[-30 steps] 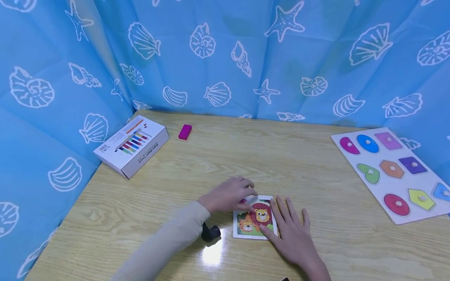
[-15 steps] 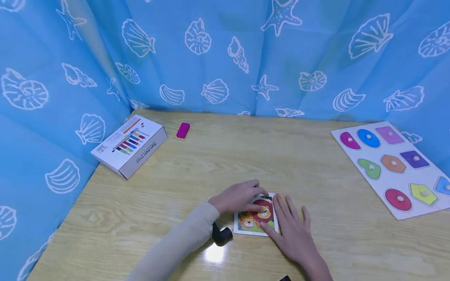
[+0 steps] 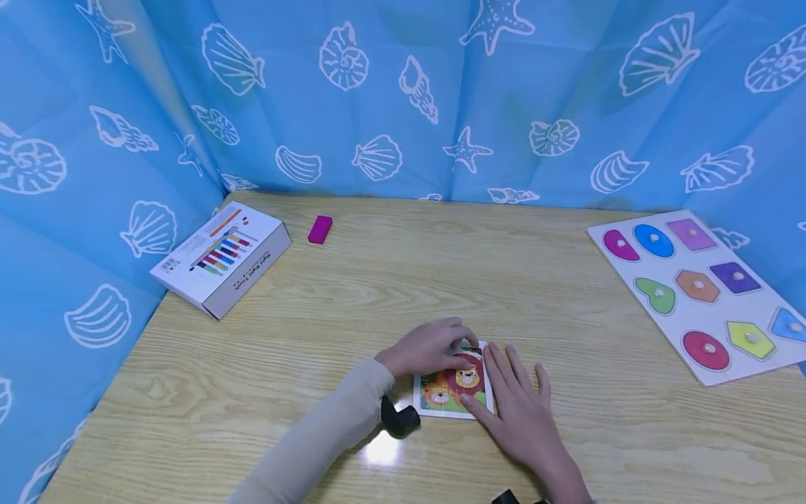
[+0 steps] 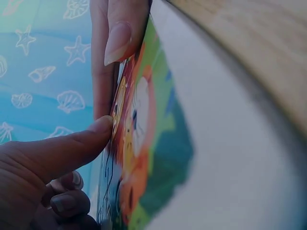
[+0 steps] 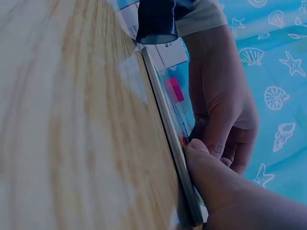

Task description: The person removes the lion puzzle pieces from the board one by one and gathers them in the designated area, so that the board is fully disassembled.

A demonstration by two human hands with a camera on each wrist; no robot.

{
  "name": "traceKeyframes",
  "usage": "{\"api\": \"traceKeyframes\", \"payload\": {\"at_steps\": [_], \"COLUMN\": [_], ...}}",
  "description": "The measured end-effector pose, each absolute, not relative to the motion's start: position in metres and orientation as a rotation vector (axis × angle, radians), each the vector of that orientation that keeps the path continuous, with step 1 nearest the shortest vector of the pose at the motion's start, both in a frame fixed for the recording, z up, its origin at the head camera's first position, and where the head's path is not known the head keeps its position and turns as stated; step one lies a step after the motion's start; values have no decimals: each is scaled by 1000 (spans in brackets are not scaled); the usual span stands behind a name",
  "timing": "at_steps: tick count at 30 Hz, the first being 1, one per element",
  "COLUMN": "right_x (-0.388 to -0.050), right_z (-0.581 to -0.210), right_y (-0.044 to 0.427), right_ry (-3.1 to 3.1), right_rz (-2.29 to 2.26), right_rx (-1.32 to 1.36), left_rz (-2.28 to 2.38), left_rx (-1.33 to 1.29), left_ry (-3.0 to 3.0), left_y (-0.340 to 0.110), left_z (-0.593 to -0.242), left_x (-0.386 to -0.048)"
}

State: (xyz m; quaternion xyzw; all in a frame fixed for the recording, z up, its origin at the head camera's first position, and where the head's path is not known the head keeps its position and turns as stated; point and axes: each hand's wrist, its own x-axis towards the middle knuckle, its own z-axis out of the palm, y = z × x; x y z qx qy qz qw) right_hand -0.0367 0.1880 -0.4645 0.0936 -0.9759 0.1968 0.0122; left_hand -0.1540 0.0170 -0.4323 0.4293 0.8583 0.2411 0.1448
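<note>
A small jigsaw puzzle (image 3: 443,402) with lions and a white border lies flat on the table in the head view. My left hand (image 3: 431,348) bends over its upper left part, fingers curled. In the left wrist view the left thumb (image 4: 91,136) presses on the picture, but whether a loose piece sits under the fingers is hidden. My right hand (image 3: 519,413) rests along the puzzle's right edge with fingers stretched out, its thumb touching the lower picture. From the right wrist view, the puzzle board (image 5: 168,129) appears edge-on, with the left hand (image 5: 223,103) behind the right thumb (image 5: 201,160).
A white box (image 3: 220,255) with an abacus picture stands at the back left, near a magenta block (image 3: 320,229). A white board of knobbed shapes (image 3: 658,329) lies at the right. Blue shell-patterned curtain (image 3: 390,91) borders the wooden table (image 3: 378,273).
The left hand has shifted slightly right and further over the puzzle, its thumb now on the lion picture. The right hand keeps its place on the edge. The head view has tilted and turned slightly.
</note>
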Motion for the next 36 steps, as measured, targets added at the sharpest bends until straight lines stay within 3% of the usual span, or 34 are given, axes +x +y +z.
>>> {"api": "traceKeyframes", "payload": {"at_steps": [36], "right_x": [-38], "right_z": [-463], "right_y": [188], "right_ry": [-3073], "right_rz": [626], "right_rx": [267], "left_rz": [649], "left_rx": [1343], "left_ry": [2435], "left_y": [13], "left_z": [-432], "left_x": [-155]}}
